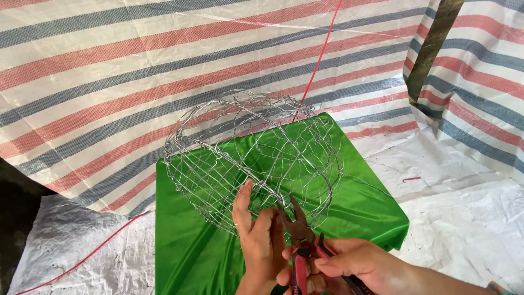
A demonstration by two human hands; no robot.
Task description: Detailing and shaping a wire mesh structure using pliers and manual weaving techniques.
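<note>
A round basket of woven silver wire (256, 147) lies tilted on its side on a green cloth (185, 246). My left hand (256, 235) holds the basket's near lower edge, fingers against the wire. My right hand (349, 265) grips pliers with red and black handles (299, 235). The pliers' dark jaws point up at the wire frame right beside my left fingers. Whether the jaws pinch a wire is not clear.
The green cloth covers a low square surface. A striped red, blue and white tarp (109, 82) hangs behind and to the right. White plastic sheeting (464, 218) covers the ground. A thin red cord (322, 52) runs down from above, and another red cord (82, 259) crosses the lower left.
</note>
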